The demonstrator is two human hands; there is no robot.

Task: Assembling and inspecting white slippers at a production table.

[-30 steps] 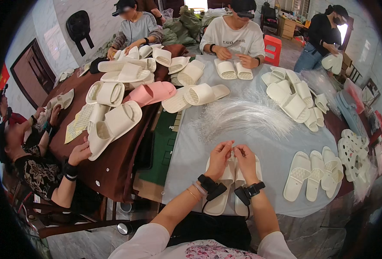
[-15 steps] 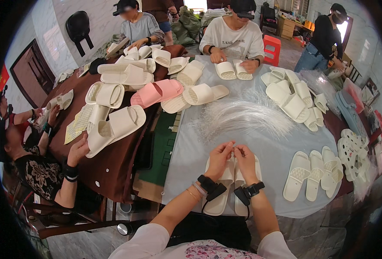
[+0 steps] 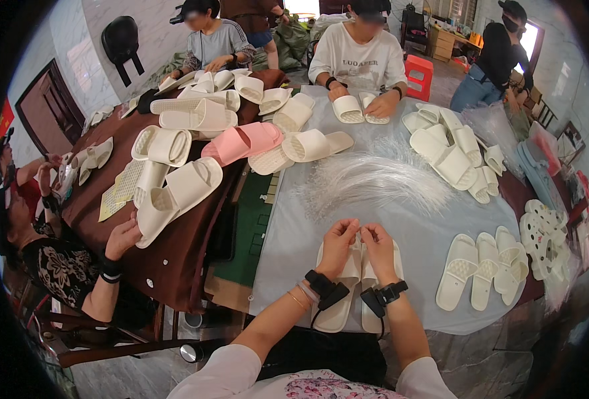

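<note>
A pair of cream slide slippers lies side by side in front of me, the left slipper [image 3: 336,315] and the right slipper [image 3: 372,324] with their toes pointing away. Above their straps, my left hand [image 3: 338,251] and my right hand [image 3: 378,253] meet almost fingertip to fingertip. Both are closed in a pinch. Whatever sits between the fingers is too small to make out. Just beyond my hands spreads a loose bundle of thin clear plastic strands [image 3: 374,183]. Part of each slipper is hidden by my hands and wrists.
Several cream slippers [image 3: 484,269] lie to my right, beside white clogs [image 3: 542,233]. More slippers are heaped at the far right [image 3: 444,149] and on the brown-covered table [image 3: 141,272] at left, with a pink slipper [image 3: 238,143] among them. Co-workers handle slippers across the table and at left.
My hands stay almost where they were, still pinched together over the pair. Across the table a co-worker's hands shift slightly on two slippers. The person at far right leans and moves an arm.
</note>
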